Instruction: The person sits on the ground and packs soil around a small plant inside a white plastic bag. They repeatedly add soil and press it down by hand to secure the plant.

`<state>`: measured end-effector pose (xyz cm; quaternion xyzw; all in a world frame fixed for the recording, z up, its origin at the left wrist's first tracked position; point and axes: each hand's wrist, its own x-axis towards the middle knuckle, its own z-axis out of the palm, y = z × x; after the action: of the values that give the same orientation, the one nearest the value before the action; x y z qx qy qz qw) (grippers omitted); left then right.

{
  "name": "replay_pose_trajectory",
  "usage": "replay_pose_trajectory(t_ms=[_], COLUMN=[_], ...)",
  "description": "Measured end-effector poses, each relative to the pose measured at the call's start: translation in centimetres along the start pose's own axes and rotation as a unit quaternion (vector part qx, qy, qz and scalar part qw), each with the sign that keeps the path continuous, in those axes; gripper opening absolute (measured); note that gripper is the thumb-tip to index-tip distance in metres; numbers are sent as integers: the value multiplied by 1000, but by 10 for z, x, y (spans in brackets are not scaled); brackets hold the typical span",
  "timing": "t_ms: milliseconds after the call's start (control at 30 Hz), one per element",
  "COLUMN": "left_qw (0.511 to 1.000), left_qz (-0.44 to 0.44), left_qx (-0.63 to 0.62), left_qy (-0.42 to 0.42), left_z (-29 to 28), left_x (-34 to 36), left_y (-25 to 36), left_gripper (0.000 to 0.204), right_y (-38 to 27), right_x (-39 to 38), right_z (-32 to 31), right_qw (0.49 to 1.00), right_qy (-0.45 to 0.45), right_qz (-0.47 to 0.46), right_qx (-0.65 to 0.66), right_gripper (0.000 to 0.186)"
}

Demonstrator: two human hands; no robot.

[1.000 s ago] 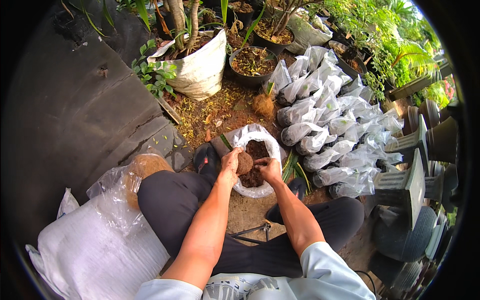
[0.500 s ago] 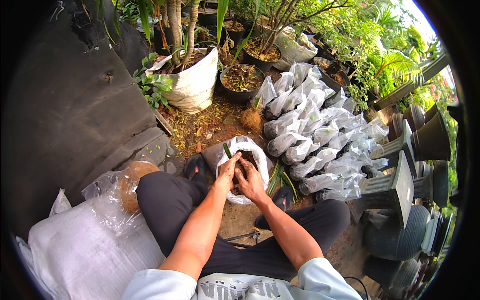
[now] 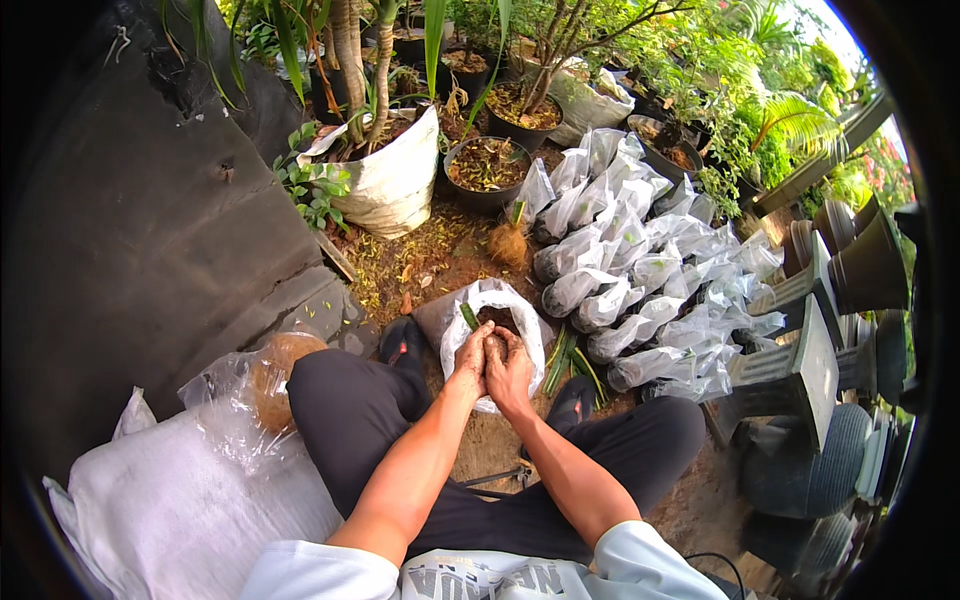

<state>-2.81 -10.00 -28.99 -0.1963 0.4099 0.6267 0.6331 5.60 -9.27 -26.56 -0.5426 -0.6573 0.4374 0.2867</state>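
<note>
My left hand (image 3: 470, 361) and my right hand (image 3: 511, 372) are cupped together over the mouth of a white plastic sack (image 3: 537, 352) between my feet. Pressed between them is a brown clump of soil (image 3: 494, 345), mostly hidden by my palms. Soil dirties the fingers of both hands. Dark brown soil (image 3: 497, 317) shows inside the sack beyond my fingertips. A short green leaf cutting (image 3: 469, 316) sticks up beside my left fingers; whether it is set in the clump I cannot tell.
Rows of clear plastic-bagged plants (image 3: 640, 270) stand to the right. Ahead sit a brown fibre ball (image 3: 507, 245) with a green cutting and a black pot (image 3: 486, 195). Cut green leaves (image 3: 562, 362) lie by my right foot. Left are a white sack (image 3: 200, 500) and another fibre ball (image 3: 277, 385) in clear plastic.
My hands have drawn closer together, closing around the brown clump; before, their fingers reached down over the soil. The view has shifted slightly.
</note>
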Motion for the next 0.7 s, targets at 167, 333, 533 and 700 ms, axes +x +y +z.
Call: replay_pose_trajectory(t_ms=[167, 333, 533, 700], left_qw=[998, 998, 997, 994], left_qz=[7, -9, -37, -57], left_qx=[-3, 9, 54, 58], left_qy=[-55, -69, -46, -73], left_z=[-6, -7, -12, -12], left_x=[14, 17, 12, 2], left_y=[-3, 3, 2, 5], left_gripper=[13, 12, 15, 15], right_y=[2, 6, 13, 7], right_x=[-6, -3, -8, -9], right_z=[-3, -4, -3, -10], right_qw=[997, 966, 977, 988], right_qy=[13, -28, -35, -58], right_qz=[-65, -115, -130, -102], right_qx=[-39, -228, -166, -99], right_gripper=[37, 42, 54, 52])
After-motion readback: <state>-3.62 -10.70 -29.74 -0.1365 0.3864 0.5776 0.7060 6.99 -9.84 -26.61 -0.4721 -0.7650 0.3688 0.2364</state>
